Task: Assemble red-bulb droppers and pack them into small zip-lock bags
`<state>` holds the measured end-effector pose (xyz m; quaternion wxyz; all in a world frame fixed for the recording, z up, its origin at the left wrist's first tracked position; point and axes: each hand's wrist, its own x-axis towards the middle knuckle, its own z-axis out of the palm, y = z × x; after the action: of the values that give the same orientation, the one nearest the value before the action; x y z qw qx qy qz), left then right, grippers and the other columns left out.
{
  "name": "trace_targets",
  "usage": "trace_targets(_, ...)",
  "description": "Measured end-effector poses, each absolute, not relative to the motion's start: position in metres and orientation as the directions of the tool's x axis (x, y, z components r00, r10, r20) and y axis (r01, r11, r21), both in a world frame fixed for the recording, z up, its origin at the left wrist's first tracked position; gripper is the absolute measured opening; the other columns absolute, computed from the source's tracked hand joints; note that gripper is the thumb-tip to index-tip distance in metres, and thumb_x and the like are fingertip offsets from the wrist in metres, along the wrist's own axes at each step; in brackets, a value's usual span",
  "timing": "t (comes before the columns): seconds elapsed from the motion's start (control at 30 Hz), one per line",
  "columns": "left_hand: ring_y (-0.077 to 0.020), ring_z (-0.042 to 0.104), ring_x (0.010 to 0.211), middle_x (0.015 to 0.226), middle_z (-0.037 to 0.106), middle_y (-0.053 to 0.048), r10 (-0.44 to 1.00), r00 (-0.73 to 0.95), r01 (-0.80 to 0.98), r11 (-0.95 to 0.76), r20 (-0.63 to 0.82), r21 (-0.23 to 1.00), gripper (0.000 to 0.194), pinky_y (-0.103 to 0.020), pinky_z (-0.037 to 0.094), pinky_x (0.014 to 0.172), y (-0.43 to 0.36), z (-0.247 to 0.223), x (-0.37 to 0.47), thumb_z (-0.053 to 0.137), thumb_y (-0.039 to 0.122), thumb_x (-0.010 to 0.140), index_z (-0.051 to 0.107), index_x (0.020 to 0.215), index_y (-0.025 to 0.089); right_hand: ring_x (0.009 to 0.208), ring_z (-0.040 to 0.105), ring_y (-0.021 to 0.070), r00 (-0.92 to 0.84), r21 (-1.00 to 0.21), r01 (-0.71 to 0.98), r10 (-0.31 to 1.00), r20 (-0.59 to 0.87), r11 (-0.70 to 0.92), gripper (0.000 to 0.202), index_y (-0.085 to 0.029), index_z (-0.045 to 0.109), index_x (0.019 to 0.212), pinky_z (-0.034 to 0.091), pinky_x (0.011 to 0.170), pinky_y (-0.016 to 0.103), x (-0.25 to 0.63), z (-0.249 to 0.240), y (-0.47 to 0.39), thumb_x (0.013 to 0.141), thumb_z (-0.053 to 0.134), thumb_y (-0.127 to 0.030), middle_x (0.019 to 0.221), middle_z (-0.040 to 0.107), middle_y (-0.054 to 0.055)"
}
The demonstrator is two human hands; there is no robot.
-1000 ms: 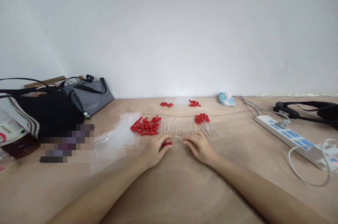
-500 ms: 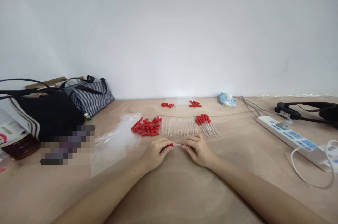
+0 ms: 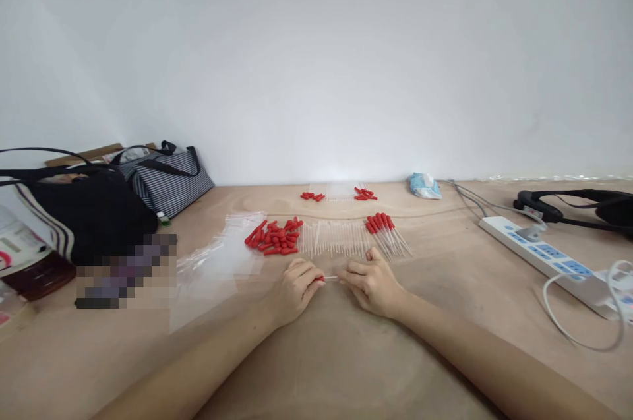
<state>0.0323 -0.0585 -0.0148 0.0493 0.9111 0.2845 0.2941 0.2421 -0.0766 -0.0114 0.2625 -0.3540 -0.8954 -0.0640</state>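
Note:
My left hand (image 3: 297,287) is closed on a red rubber bulb (image 3: 320,278), mostly hidden by its fingers. In my right hand (image 3: 374,284) a thin clear dropper tube (image 3: 331,279) is pinched. The tube spans the short gap between the hands, one end at the bulb; how deep it sits I cannot tell. Beyond my left hand lies a pile of loose red bulbs (image 3: 277,239). A row of bare clear tubes (image 3: 333,237) lies to the right of the pile. Past my right hand are several droppers with red bulbs fitted (image 3: 388,235), tips toward me.
Clear zip bags (image 3: 212,281) lie to the left. Farther back are small groups of red bulbs (image 3: 312,196) and more tubes (image 3: 340,192). A blue-white packet (image 3: 425,186), a power strip (image 3: 548,255) and a black headset (image 3: 539,206) sit right; bags (image 3: 99,209) stand left.
Both hands have shifted slightly toward me with the bulb and tube. The fingers of my right hand have curled a little more. The piles and rows lie as before.

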Motion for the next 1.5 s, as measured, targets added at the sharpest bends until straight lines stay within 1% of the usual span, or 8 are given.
trace_targets(0.2, -0.0153, 0.052, 0.069, 0.075, 0.06, -0.004, 0.525, 0.692, 0.461, -0.849, 0.496, 0.257, 0.021, -0.033, 0.038, 0.077, -0.058, -0.014, 0.033, 0.034, 0.022, 0.089, 0.053, 0.082, 0.017, 0.062, 0.049, 0.0112, -0.588, -0.202, 0.631, 0.632, 0.504, 0.749, 0.025, -0.02, 0.062, 0.089, 0.021, 0.066, 0.03, 0.239, -0.012, -0.076, 0.086, 0.037, -0.02, 0.07, 0.061, 0.001)
trace_targets(0.5, -0.0155, 0.052, 0.07, 0.076, 0.06, -0.004, 0.515, 0.709, 0.452, -0.856, 0.481, 0.251, 0.02, -0.033, 0.037, 0.077, -0.056, -0.012, 0.032, 0.036, 0.021, 0.088, 0.054, 0.082, 0.016, 0.065, 0.051, 0.0118, -0.592, -0.241, 0.619, 0.645, 0.483, 0.748, 0.024, -0.019, 0.061, 0.087, 0.021, 0.066, 0.03, 0.232, -0.015, -0.073, 0.086, 0.036, -0.019, 0.072, 0.063, 0.002)
trace_targets(0.73, -0.0183, 0.052, 0.084, 0.089, 0.061, -0.005, 0.564, 0.689, 0.539, -0.819, 0.455, 0.199, 0.018, -0.036, 0.033, 0.084, -0.055, -0.003, 0.027, 0.044, 0.025, 0.085, 0.055, 0.098, 0.019, 0.074, 0.048, 0.0164, -0.606, -0.062, 0.7, 0.637, 0.475, 0.712, 0.02, -0.019, 0.063, 0.079, 0.023, 0.068, 0.032, 0.231, -0.003, -0.073, 0.083, 0.044, -0.024, 0.074, 0.061, 0.005)
trace_targets(0.83, -0.0238, 0.048, 0.099, 0.104, 0.056, -0.008, 0.65, 0.544, 0.669, -0.718, 0.531, 0.194, 0.035, -0.039, 0.032, 0.087, -0.05, -0.003, 0.02, 0.053, 0.031, 0.079, 0.049, 0.112, 0.021, 0.075, 0.05, 0.0172, -0.434, -0.145, 0.811, 0.75, 0.5, 0.566, 0.021, -0.019, 0.064, 0.076, 0.025, 0.07, 0.032, 0.246, 0.001, -0.062, 0.082, 0.044, -0.024, 0.074, 0.062, 0.006)
trace_targets(0.97, -0.0252, 0.047, 0.098, 0.102, 0.054, -0.008, 0.749, 0.341, 0.791, -0.555, 0.568, 0.258, 0.027, -0.041, 0.035, 0.085, -0.039, -0.007, 0.012, 0.054, 0.025, 0.076, 0.053, 0.103, 0.019, 0.076, 0.055, 0.0178, 0.078, -0.422, 0.895, 0.881, 0.466, 0.144, 0.023, -0.019, 0.061, 0.089, 0.029, 0.07, 0.029, 0.28, 0.0, -0.037, 0.082, 0.042, -0.029, 0.08, 0.065, 0.004)
trace_targets(1.07, -0.0248, 0.047, 0.095, 0.099, 0.054, -0.007, 0.788, 0.291, 0.818, -0.5, 0.543, 0.287, 0.023, -0.042, 0.037, 0.083, -0.035, -0.011, 0.01, 0.057, 0.022, 0.073, 0.056, 0.095, 0.019, 0.076, 0.057, 0.0194, 0.278, -0.461, 0.884, 0.884, 0.376, -0.082, 0.026, -0.018, 0.058, 0.093, 0.029, 0.071, 0.031, 0.294, -0.005, -0.022, 0.081, 0.041, -0.032, 0.078, 0.065, 0.005)
trace_targets(1.3, -0.0265, 0.044, 0.1, 0.103, 0.052, -0.008, 0.8, 0.295, 0.844, -0.475, 0.523, 0.25, 0.02, -0.044, 0.034, 0.084, -0.038, -0.013, 0.013, 0.058, 0.023, 0.072, 0.058, 0.092, 0.021, 0.078, 0.059, 0.0218, 0.367, -0.356, 0.895, 0.898, 0.244, -0.269, 0.018, -0.019, 0.056, 0.086, 0.027, 0.075, 0.035, 0.289, -0.007, -0.009, 0.078, 0.044, -0.03, 0.077, 0.065, 0.005)
trace_targets(1.5, -0.0279, 0.044, 0.101, 0.103, 0.052, -0.009, 0.813, 0.29, 0.86, -0.453, 0.505, 0.235, 0.02, -0.046, 0.032, 0.083, -0.038, -0.012, 0.013, 0.059, 0.024, 0.072, 0.058, 0.092, 0.021, 0.077, 0.059, 0.0215, 0.297, -0.335, 0.922, 0.907, 0.299, -0.191, 0.021, -0.019, 0.057, 0.084, 0.027, 0.077, 0.037, 0.282, -0.004, -0.015, 0.078, 0.043, -0.033, 0.08, 0.066, 0.005)
